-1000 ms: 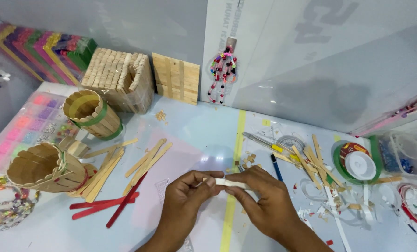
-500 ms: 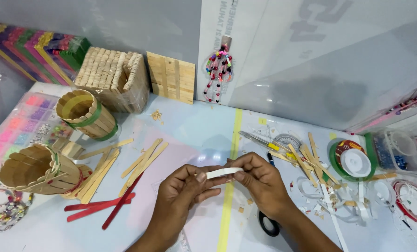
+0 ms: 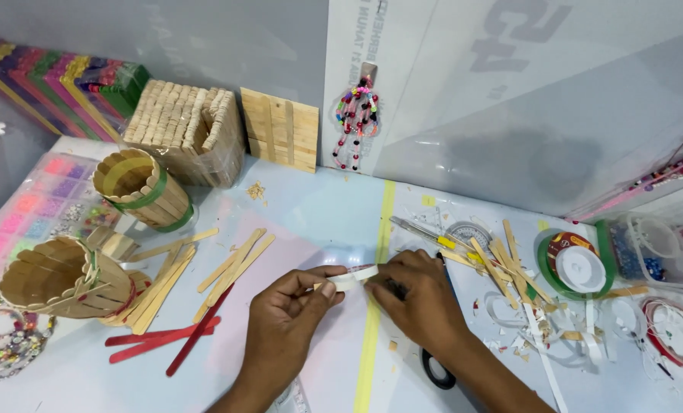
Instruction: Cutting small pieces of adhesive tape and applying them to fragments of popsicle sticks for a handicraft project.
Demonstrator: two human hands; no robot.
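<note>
Since the earlier view, both hands have shifted slightly toward 3 o'clock and the white strip now sits tilted, its far end raised.

Left hand is nearly closed, thumb and forefinger pinching the near end of the white strip. Right hand is curled, fingertips pinching the other end. The strip is held just above the table, beside the yellow tape line.

Judgement: the step calls for even tension and a firm pinch at both ends, so the strip stays flat and does not twist.

Containers:
- Stick cup with green band, at 10 o'clock: appears empty.
- Tipped stick cup, at 9 o'clock: interior appears empty.
- Square stick box, at 11 o'clock: contents not visible.
- Clear tray of coloured beads, far left.
- Clear tub, at 3 o'clock: holds small blue items, too small to identify.
</note>
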